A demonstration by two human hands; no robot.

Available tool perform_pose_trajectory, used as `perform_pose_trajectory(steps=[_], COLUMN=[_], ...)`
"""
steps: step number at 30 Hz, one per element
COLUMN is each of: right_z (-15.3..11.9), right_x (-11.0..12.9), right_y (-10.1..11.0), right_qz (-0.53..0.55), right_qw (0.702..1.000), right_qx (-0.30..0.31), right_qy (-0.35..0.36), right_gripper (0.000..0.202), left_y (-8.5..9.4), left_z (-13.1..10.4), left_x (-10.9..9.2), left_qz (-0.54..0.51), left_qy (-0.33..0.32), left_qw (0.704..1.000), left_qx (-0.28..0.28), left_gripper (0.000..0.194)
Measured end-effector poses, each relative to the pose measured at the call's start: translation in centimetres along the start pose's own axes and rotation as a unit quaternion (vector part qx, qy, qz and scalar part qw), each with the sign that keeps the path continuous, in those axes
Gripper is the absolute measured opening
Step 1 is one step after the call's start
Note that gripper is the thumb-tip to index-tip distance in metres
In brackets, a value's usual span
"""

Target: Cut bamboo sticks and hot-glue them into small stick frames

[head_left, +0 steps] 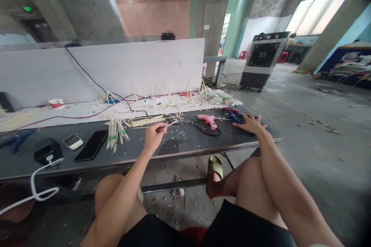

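My left hand (155, 135) is above the near part of the dark tabletop, fingers pinched on a thin wooden stick (172, 123) that points to the right. At the table's right end, my right hand (251, 124) lies with its fingers spread over a dark blue tool (236, 117), partly hidden by the hand, so its kind is unclear. Next to it is a red-handled tool (230, 110). Between my hands rests a pink glue gun (207, 120) with a black cord. Loose wooden sticks (147, 120) lie in a pile beyond my left hand.
Wrapped stick bundles (115, 135), a black phone (92, 146), a small white device (73, 141) and a black box (48, 150) with a white cable lie left. Stick frames (153, 94) stand before a white partition (139, 65). Plastic-wrapped sticks (222, 96) lie at the back right.
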State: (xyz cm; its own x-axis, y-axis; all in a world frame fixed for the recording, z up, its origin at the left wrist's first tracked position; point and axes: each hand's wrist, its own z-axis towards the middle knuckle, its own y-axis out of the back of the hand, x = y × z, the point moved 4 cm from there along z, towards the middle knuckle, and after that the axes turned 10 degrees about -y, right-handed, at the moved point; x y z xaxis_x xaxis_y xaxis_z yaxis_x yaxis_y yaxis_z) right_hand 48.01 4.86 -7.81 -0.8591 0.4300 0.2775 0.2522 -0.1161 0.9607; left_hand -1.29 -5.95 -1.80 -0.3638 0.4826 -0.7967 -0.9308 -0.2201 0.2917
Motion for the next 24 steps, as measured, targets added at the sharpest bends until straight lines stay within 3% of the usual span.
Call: perform_pose_trajectory(steps=[5,11,17,21,24], right_z=[0.3,-2.1,-6.2,-12.3,-18.2], right_x=[-0.9,-2.7,-0.5,3.4,7.3], right_y=[1.0,2.5,4.5,4.3,2.2], right_qz=[-0.023,0.018,0.103,0.241,0.39], right_qw=[0.996,0.986,0.969,0.953,0.917], right_qx=[-0.077,-0.161,-0.216,-0.178,-0.018], right_qy=[0.035,0.041,0.064,0.057,0.085], right_gripper=[0.075,0.064,0.042,0.032,0.031], left_y=[0.2,0.6,0.4,-0.3,-0.6], left_z=[-0.1,-0.3,-0.3,-0.3,-0.4], left_x=[-0.4,-1.7,-2.8,-3.7,-4.4], left_qz=[0.018,0.079,0.096,0.126,0.126], left_qy=[-0.029,-0.119,-0.155,-0.173,-0.168], left_qw=[0.999,0.988,0.98,0.975,0.975], left_qx=[-0.018,-0.064,-0.077,-0.062,-0.073], left_gripper=[0.021,0.022,0.021,0.027,0.027])
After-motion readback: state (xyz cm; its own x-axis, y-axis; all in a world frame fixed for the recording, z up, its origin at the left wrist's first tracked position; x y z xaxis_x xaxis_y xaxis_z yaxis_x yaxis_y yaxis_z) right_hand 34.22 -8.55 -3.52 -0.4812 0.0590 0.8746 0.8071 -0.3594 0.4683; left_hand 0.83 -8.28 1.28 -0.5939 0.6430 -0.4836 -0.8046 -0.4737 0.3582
